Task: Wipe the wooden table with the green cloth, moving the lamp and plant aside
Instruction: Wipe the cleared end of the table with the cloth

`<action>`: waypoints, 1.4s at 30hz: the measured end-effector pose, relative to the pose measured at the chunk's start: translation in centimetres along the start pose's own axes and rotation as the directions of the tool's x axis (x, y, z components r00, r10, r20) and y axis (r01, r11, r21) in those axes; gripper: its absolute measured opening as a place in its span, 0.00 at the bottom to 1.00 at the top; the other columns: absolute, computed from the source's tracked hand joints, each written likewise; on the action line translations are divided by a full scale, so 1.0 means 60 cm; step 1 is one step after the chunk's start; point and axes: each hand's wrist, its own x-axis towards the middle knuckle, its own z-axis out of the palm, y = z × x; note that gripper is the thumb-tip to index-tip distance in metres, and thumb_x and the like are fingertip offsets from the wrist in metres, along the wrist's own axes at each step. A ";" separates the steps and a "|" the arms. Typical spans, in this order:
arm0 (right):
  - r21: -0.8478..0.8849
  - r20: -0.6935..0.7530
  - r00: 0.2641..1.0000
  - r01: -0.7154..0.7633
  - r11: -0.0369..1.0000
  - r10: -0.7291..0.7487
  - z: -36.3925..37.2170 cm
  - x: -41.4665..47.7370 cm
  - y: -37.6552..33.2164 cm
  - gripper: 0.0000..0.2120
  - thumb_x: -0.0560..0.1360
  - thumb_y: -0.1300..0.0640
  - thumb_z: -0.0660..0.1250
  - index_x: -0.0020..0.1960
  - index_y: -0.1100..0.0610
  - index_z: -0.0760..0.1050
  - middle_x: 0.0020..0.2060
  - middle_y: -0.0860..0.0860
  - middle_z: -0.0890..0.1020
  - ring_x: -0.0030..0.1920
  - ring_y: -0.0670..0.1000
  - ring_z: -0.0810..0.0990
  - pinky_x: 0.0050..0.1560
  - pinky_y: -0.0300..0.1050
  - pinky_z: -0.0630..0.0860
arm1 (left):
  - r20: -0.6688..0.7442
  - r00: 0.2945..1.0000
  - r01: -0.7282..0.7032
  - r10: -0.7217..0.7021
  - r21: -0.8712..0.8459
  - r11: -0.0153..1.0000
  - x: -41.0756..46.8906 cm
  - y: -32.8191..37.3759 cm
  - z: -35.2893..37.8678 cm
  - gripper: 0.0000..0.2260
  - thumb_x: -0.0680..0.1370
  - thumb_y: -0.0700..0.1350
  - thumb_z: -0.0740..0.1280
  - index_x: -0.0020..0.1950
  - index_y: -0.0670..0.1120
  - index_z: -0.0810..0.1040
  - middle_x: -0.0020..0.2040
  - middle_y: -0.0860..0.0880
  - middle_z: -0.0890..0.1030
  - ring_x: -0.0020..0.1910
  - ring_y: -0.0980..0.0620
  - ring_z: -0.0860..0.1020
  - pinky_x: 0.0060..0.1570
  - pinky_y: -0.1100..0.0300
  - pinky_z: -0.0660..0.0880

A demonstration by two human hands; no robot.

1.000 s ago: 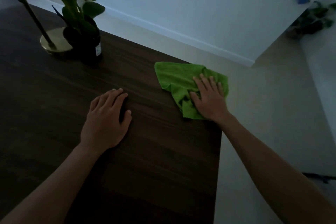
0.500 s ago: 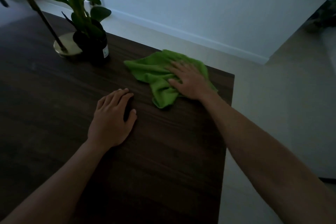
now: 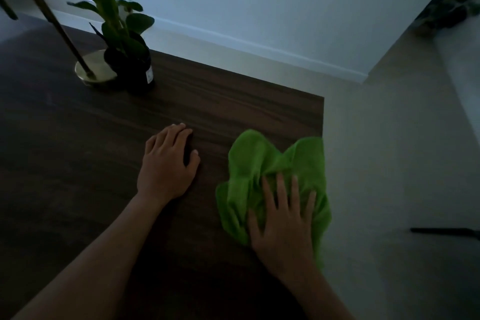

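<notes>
A dark wooden table [image 3: 78, 163] fills the left and middle of the view in dim light. A crumpled green cloth [image 3: 259, 169] lies at the table's right edge, slightly overhanging it. My right hand [image 3: 283, 221] presses flat on the cloth's near part with fingers spread. My left hand [image 3: 166, 163] rests palm down on bare wood to the left of the cloth, holding nothing. At the far left stand a lamp [image 3: 89, 70] with a round brass base and a slanted stem, and a leafy plant [image 3: 124, 44] in a dark pot touching its right side.
Pale floor [image 3: 389, 163] lies right of the table edge. A white wall with a baseboard [image 3: 259, 44] runs behind. Another potted plant [image 3: 452, 10] sits on the floor at the far right. A thin dark object [image 3: 441, 231] lies on the floor at right.
My right hand has slid the cloth from the far side of the table back toward me along the right edge. My left hand has stayed flat in place.
</notes>
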 end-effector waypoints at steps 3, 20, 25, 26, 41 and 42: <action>0.045 -0.012 0.999 0.042 0.998 -0.042 -0.008 -0.019 0.027 0.28 0.72 0.36 0.58 0.66 0.50 0.70 0.64 0.54 0.71 0.69 0.59 0.67 0.71 0.65 0.56 | -0.003 1.000 0.001 -0.001 -0.022 1.000 -0.001 -0.002 0.001 0.23 0.79 0.52 0.62 0.72 0.46 0.68 0.74 0.46 0.67 0.74 0.48 0.63 0.71 0.49 0.58; -0.008 -0.009 0.980 -0.201 0.980 0.201 0.023 -0.077 -0.122 0.33 0.77 0.38 0.46 0.76 0.55 0.60 0.77 0.55 0.59 0.77 0.61 0.54 0.74 0.65 0.47 | 0.179 0.937 -0.242 0.301 -0.288 0.927 -0.110 -0.062 -0.031 0.34 0.77 0.64 0.47 0.78 0.47 0.57 0.79 0.49 0.58 0.78 0.54 0.52 0.77 0.58 0.44; -0.020 -0.039 0.954 -0.299 0.954 0.298 0.030 -0.242 -0.130 0.35 0.74 0.36 0.51 0.76 0.54 0.60 0.76 0.53 0.62 0.76 0.59 0.58 0.73 0.61 0.48 | 0.209 0.914 -0.275 0.347 -0.308 0.911 -0.139 -0.078 -0.042 0.30 0.81 0.61 0.51 0.79 0.47 0.55 0.79 0.48 0.57 0.78 0.54 0.50 0.77 0.57 0.44; -0.033 -0.029 0.952 -0.306 0.952 0.305 0.025 -0.232 -0.114 0.36 0.74 0.35 0.50 0.76 0.53 0.59 0.76 0.52 0.61 0.76 0.59 0.57 0.73 0.61 0.47 | 0.220 0.906 -0.298 0.362 -0.278 0.913 -0.147 -0.082 -0.044 0.31 0.80 0.63 0.48 0.79 0.47 0.55 0.79 0.49 0.57 0.78 0.54 0.49 0.77 0.56 0.43; 0.045 -0.064 0.996 -0.060 0.997 0.062 0.043 -0.271 -0.202 0.24 0.77 0.49 0.53 0.73 0.49 0.65 0.74 0.46 0.64 0.75 0.51 0.60 0.71 0.57 0.54 | 0.168 0.897 -0.380 0.409 -0.178 0.908 -0.206 -0.088 -0.049 0.42 0.75 0.68 0.29 0.78 0.46 0.58 0.79 0.49 0.58 0.79 0.54 0.50 0.77 0.53 0.43; 0.056 -0.077 0.994 -0.073 0.996 0.077 0.043 -0.300 -0.183 0.25 0.76 0.50 0.54 0.73 0.48 0.64 0.74 0.45 0.65 0.75 0.50 0.60 0.71 0.55 0.55 | 0.170 0.896 -0.381 0.409 -0.175 0.908 -0.207 -0.088 -0.050 0.42 0.74 0.68 0.29 0.79 0.46 0.57 0.79 0.49 0.58 0.79 0.54 0.49 0.77 0.53 0.42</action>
